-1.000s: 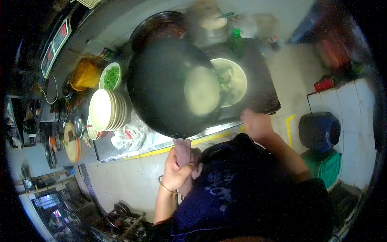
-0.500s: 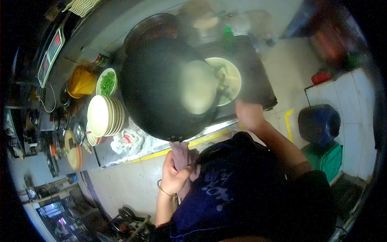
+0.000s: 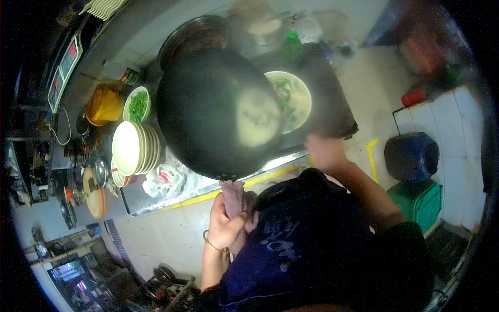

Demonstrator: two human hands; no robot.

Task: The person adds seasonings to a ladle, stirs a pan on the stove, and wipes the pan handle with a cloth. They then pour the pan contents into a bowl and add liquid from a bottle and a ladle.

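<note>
My left hand (image 3: 226,223) is closed around a mauve cloth (image 3: 234,197) wrapped over the wok's handle. The large dark wok (image 3: 200,114) is tilted to the right, and pale, milky soup (image 3: 254,117) pools along its right side. The wok's rim overlaps a white bowl (image 3: 306,101), which contains pale broth with green pieces. My right hand (image 3: 327,152) is curled just below the bowl. Blur and steam hide what its fingers hold, if anything.
Stacked bowls (image 3: 127,148) stand left of the wok, beside a bowl of chopped greens (image 3: 138,106) and a yellow container (image 3: 105,105). A plastic bag (image 3: 166,179) lies near the counter's edge. Behind are another dark pan (image 3: 195,36) and a green bottle (image 3: 292,47).
The steam has thinned, so the soup's surface and the bowl's contents show more clearly. My right hand has shifted slightly down and right; my left hand has barely moved.
</note>
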